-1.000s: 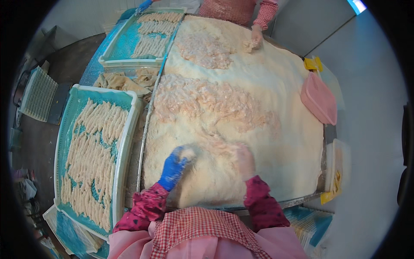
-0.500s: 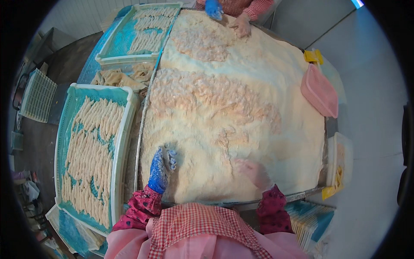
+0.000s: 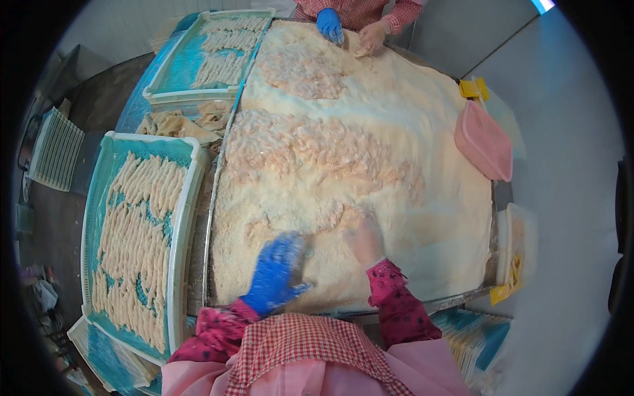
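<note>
My left hand (image 3: pixel 274 274), in a blue crumb-dusted glove, lies low over the near crumbs with fingers stretched and thumb apart. It holds nothing that I can see. To its right my right hand (image 3: pixel 364 241) reaches over the crumbs, fingers extended and somewhat smeared by motion. Just beyond both hands, a few breaded strips (image 3: pixel 330 216) lie partly sunk in the pale crumb bed (image 3: pixel 436 247). Farther up the table spreads a heap of pinkish raw meat strips (image 3: pixel 310 145), partly coated with crumbs.
At left stands a white-rimmed tray (image 3: pixel 178 264) with rows of coated strips on blue lining; another tray (image 3: pixel 228 91) sits beyond it. A pink basket (image 3: pixel 484 142) rests on the right edge. Across the table a co-worker's blue-gloved hand (image 3: pixel 329 25) and bare-looking hand work in the crumbs.
My left hand has turned from upright to flat, spread out and shifted right. The right hand has moved left and farther up. Strips near the hands lie differently in the crumbs.
</note>
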Demonstrator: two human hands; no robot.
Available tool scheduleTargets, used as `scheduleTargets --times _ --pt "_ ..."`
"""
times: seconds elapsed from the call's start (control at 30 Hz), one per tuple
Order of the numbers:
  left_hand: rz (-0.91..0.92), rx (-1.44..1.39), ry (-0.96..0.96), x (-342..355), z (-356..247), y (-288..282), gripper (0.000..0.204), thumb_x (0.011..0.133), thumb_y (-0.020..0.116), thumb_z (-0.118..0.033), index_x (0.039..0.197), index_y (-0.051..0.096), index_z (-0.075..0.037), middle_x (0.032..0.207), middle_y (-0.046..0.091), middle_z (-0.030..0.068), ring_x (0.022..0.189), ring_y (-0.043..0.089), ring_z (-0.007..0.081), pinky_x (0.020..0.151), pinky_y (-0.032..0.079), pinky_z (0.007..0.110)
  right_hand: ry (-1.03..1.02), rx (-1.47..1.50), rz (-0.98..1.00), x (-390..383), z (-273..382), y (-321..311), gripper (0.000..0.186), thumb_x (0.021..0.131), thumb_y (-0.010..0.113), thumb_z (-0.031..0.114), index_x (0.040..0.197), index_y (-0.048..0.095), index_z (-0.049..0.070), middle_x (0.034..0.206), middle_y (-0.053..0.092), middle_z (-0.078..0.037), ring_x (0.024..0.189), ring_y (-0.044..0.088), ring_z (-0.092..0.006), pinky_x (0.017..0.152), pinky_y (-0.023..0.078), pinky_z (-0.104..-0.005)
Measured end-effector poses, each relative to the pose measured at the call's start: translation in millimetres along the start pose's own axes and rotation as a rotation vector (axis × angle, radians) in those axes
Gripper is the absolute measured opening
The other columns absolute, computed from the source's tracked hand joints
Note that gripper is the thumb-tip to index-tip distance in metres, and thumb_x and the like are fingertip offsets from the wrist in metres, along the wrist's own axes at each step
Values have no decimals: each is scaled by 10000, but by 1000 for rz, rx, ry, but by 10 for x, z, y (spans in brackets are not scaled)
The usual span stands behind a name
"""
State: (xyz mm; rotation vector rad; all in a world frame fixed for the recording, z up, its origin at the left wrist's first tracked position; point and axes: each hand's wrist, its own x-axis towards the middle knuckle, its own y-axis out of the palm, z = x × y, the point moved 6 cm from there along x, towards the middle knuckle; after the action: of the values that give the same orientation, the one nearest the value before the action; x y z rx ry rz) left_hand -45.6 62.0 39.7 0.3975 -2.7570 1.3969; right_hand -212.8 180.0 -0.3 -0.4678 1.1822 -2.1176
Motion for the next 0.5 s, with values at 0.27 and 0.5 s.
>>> scheduleTargets --times 0.27,0.5 --pt "275 152 -280 28 716 294 540 681 653 -246 1181 498 -110 1108 539 130 949 519 299 824 396 386 -200 27 343 -80 400 24 434 709 619 122 1119 506 37 1094 546 -170 1074 476 -329 957 352 -407" --pt "67 170 0 105 442 395 551 691 662 -277 1204 505 -154 1171 520 91 1051 480 284 905 364 410 -473 -166 105 83 540 273 256 754 576 183 972 578 49 990 582 -128 995 516 -282 910 348 -457"
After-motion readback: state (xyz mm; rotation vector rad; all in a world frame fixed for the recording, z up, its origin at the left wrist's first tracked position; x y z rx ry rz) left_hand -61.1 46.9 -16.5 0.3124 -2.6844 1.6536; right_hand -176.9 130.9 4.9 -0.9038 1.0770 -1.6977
